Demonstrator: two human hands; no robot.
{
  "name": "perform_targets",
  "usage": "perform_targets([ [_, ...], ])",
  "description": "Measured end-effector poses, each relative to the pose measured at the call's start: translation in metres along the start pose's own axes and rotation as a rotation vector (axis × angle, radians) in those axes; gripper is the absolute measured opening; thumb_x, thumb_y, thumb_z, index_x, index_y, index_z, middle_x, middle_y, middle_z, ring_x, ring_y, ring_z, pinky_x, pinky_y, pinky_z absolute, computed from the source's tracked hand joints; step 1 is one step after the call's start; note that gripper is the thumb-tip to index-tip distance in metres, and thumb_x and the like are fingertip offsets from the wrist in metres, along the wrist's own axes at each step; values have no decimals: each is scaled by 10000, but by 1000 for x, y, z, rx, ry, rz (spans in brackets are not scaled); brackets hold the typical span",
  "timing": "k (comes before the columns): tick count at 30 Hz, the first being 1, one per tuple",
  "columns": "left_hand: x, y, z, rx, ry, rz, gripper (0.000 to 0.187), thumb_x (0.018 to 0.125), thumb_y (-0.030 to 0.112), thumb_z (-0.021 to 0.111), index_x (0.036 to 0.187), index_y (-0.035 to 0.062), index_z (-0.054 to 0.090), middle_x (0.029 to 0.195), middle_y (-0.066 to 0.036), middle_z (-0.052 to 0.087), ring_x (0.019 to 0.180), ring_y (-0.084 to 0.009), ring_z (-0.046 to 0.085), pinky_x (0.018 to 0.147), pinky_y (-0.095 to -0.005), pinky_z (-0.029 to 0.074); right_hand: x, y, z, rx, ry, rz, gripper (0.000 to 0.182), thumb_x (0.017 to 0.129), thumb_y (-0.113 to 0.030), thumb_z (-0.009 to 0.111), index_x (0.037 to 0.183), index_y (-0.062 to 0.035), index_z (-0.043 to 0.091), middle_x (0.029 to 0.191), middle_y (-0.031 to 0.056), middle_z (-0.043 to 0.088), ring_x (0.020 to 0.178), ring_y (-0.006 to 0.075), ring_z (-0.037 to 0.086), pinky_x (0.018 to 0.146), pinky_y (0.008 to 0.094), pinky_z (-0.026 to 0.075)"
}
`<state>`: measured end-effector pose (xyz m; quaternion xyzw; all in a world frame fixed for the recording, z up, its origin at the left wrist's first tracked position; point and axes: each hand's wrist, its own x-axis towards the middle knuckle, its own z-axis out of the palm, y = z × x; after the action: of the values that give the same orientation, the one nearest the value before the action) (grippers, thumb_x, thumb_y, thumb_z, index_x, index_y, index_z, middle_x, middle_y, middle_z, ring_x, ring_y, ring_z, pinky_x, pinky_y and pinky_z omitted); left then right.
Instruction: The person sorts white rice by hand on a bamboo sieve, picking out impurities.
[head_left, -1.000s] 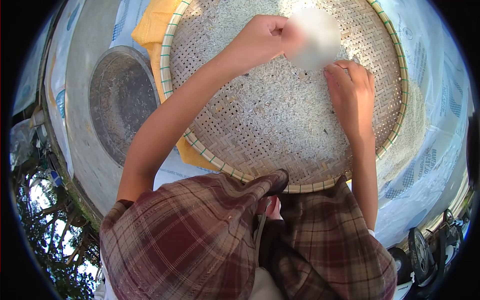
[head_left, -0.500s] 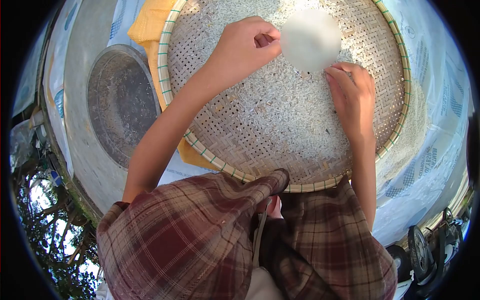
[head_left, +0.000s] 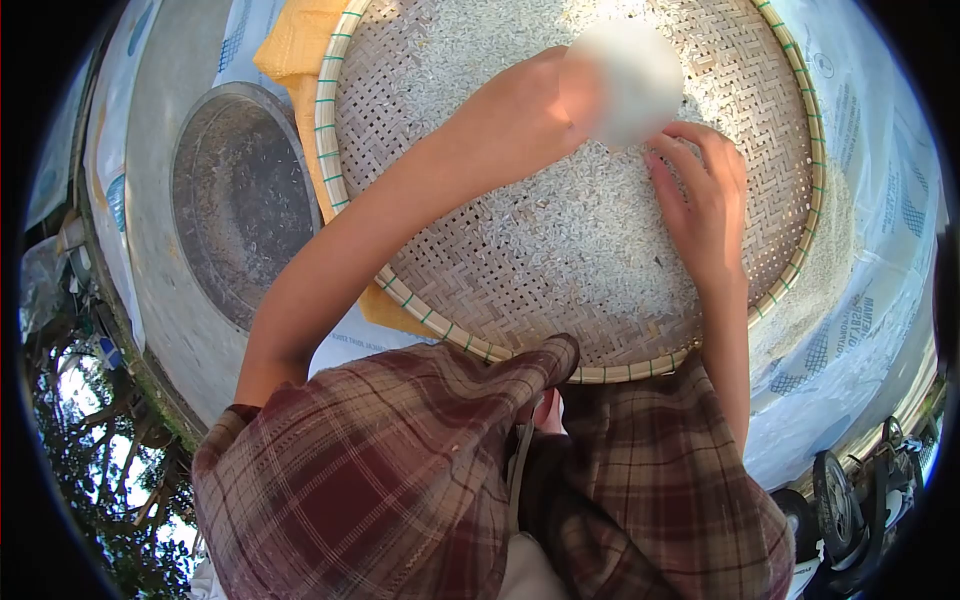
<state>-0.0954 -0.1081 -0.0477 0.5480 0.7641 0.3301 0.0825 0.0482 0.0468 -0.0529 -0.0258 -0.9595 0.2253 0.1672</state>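
Round woven bamboo tray (head_left: 480, 305) with a pale rim bound in green, seen from above; its far edge runs out of view. Pale, husked-looking grain (head_left: 560, 225) lies in a loose layer over the middle of the tray and towards its far edge, thinning to bare weave along the near and right edges. A small dark speck (head_left: 658, 262) lies in the grain, right of centre.

My left hand (head_left: 562, 100) reaches over the tray's left edge to the far middle, above the grain. Its fingers pass into a blurred disc, so I cannot tell whether this grip is clenched, released or closed on something. My right hand (head_left: 705, 190) is low over the right side of the grain, inside the right edge, with fingers bent and the thumb set a little apart from them; whether this grip pinches any grain, I cannot tell.

Surroundings: an oval grey basin (head_left: 243, 200), with scattered bits inside, stands just beside the tray's left edge. Yellow-orange woven sacking (head_left: 300, 45) shows from under that edge. More grain is spread outside the right edge, on white plastic sheeting with blue print (head_left: 885, 250). My maroon-and-tan plaid shirt (head_left: 350, 480) fills the foreground, below the near edge.
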Motion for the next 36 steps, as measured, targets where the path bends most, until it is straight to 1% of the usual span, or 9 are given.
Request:
perform_targets([
  [9,-1,3,-4,4,35,55,94,784,78,616,852,13,618,819,-67,559,739,-201,569,664,-306,470,-1,5,0,-4,14,-16,203,712,-60,673,909,-103,659,963,13,593,908,202,545,765,321,394],
  [11,0,14,-11,-228,-57,-282,81,802,79,605,851,17,622,824,-45,579,732,-147,563,656,-279,462,-2,5,1,3,32,-23,189,710,-56,674,893,-97,653,956,14,593,905,204,545,765,322,394],
  [12,-1,16,-11,-228,-57,-282,81,802,79,605,851,17,622,824,-45,579,732,-147,563,656,-279,462,-1,6,1,9,52,-30,175,708,-52,674,877,-90,647,950,16,593,902,206,546,765,322,394],
  [14,-3,19,-11,-879,-72,-690,99,829,89,588,883,10,613,844,-41,586,746,-118,554,665,-259,458,-1,7,1,-6,77,-20,166,709,-49,673,867,-87,641,941,17,594,900,205,547,764,323,393],
  [15,-4,20,-8,-879,-71,-691,99,829,89,588,883,10,613,844,-41,586,746,-118,554,665,-259,458,-1,7,2,-20,104,-9,156,709,-46,672,856,-84,636,933,19,596,897,205,548,763,323,392],
  [17,-10,22,0,-1352,16,-808,125,848,95,574,920,-6,594,859,-58,588,754,-136,562,695,-269,475,0,6,1,-11,82,-14,156,711,-45,672,857,-85,636,928,21,597,890,206,549,759,323,391],
  [27,-16,13,8,-1576,23,-787,83,833,80,496,806,32,557,843,-85,581,756,-170,575,726,-290,492,-2,5,2,28,51,21,159,723,-78,682,878,-85,650,923,17,602,851,203,547,733,320,381],
  [33,-11,8,9,-1874,-53,-680,244,830,194,432,640,59,505,619,-61,494,556,-140,446,553,-265,386,-1,5,1,30,41,14,149,725,-69,675,872,-89,658,895,17,607,834,203,550,708,321,382],
  [36,-6,12,3,-1895,-157,-659,217,804,178,511,628,53,521,511,-10,407,481,-121,343,490,-264,315,-1,5,2,29,46,4,143,723,-62,675,863,-83,656,880,19,609,826,205,551,700,318,383],
])
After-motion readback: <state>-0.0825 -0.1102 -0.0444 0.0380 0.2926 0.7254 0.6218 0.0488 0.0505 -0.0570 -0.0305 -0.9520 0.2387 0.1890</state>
